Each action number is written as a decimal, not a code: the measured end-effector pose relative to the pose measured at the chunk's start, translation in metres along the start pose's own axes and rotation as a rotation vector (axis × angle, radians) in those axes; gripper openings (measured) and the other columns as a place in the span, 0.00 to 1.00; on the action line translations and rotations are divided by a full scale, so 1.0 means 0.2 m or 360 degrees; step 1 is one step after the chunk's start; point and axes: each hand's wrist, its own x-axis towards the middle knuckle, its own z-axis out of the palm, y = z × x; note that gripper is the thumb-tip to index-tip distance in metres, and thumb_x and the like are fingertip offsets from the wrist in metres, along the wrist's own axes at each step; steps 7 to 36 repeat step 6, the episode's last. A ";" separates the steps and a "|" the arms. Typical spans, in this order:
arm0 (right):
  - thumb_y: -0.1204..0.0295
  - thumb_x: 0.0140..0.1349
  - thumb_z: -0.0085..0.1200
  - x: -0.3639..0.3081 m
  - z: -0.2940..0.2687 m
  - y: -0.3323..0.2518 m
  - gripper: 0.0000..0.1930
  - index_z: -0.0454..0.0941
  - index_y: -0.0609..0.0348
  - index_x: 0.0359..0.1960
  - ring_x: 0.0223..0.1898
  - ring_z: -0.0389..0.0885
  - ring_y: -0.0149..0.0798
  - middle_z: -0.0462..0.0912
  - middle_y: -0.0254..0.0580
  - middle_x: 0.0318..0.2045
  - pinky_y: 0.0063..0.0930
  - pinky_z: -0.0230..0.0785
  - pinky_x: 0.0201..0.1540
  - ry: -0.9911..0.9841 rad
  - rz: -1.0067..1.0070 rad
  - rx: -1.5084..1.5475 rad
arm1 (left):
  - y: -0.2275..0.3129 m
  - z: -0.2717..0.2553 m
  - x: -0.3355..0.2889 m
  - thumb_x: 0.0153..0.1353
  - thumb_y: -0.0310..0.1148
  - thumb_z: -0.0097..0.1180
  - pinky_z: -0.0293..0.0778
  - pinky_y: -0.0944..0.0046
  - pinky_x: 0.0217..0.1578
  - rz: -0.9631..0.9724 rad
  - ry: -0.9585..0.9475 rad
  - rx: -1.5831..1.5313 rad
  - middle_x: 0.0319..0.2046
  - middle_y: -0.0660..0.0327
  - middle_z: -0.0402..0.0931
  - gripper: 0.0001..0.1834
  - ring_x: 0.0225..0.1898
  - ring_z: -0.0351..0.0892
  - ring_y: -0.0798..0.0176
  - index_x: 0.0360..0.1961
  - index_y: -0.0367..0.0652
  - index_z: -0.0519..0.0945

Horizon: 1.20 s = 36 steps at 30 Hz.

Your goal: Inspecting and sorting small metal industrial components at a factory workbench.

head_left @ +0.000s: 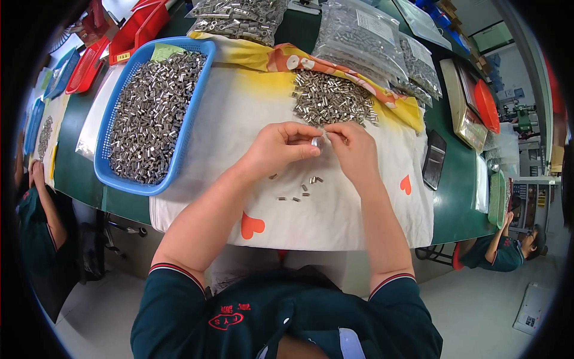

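Observation:
My left hand (pixel 280 147) is closed, thumb and fingers pinching a small round silvery metal piece (pixel 317 142). Close beside it, my right hand (pixel 354 149) has its thumb and fingertips pressed together; what they hold, if anything, is too small to make out. Both hands are just in front of a heap of short silvery metal sleeves (pixel 332 100) on a white cloth (pixel 239 96). Several loose sleeves (pixel 305 194) lie scattered on the cloth between my forearms. To the left stands a blue plastic basket (pixel 103 157) full of similar small metal parts.
Bags of metal parts (pixel 359 39) lie behind the heap, beyond a yellow patterned cloth edge (pixel 257 55). A dark phone (pixel 434 160) rests at the right on the green table (pixel 457 209). Red bins (pixel 139 30) stand back left. Other people sit at far left and right.

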 end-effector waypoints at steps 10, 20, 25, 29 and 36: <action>0.76 0.52 0.53 -0.09 -0.03 -0.04 0.08 0.78 0.59 0.35 0.28 0.71 0.26 0.78 0.33 0.26 0.19 0.65 0.33 -0.0069 0.0277 0.1121 | -0.01 0.01 0.01 0.50 0.23 0.58 0.71 0.75 0.37 -0.0044 -0.0001 -0.0027 0.34 0.63 0.77 0.17 0.35 0.75 0.73 0.44 0.35 0.74; 0.76 0.52 0.53 -0.09 -0.03 -0.04 0.08 0.78 0.59 0.35 0.28 0.71 0.26 0.78 0.33 0.26 0.19 0.65 0.33 -0.0069 0.0277 0.1121 | -0.01 0.01 0.01 0.50 0.23 0.58 0.71 0.75 0.37 -0.0044 -0.0001 -0.0027 0.34 0.63 0.77 0.17 0.35 0.75 0.73 0.44 0.35 0.74; 0.76 0.52 0.53 -0.09 -0.03 -0.04 0.08 0.78 0.59 0.35 0.28 0.71 0.26 0.78 0.33 0.26 0.19 0.65 0.33 -0.0069 0.0277 0.1121 | -0.01 0.01 0.01 0.50 0.23 0.58 0.71 0.75 0.37 -0.0044 -0.0001 -0.0027 0.34 0.63 0.77 0.17 0.35 0.75 0.73 0.44 0.35 0.74; 0.76 0.52 0.53 -0.09 -0.03 -0.04 0.08 0.78 0.59 0.35 0.28 0.71 0.26 0.78 0.33 0.26 0.19 0.65 0.33 -0.0069 0.0277 0.1121 | -0.01 0.01 0.01 0.50 0.23 0.58 0.71 0.75 0.37 -0.0044 -0.0001 -0.0027 0.34 0.63 0.77 0.17 0.35 0.75 0.73 0.44 0.35 0.74; 0.76 0.52 0.53 -0.09 -0.03 -0.04 0.08 0.78 0.59 0.35 0.28 0.71 0.26 0.78 0.33 0.26 0.19 0.65 0.33 -0.0069 0.0277 0.1121 | -0.01 0.01 0.01 0.50 0.23 0.58 0.71 0.75 0.37 -0.0044 -0.0001 -0.0027 0.34 0.63 0.77 0.17 0.35 0.75 0.73 0.44 0.35 0.74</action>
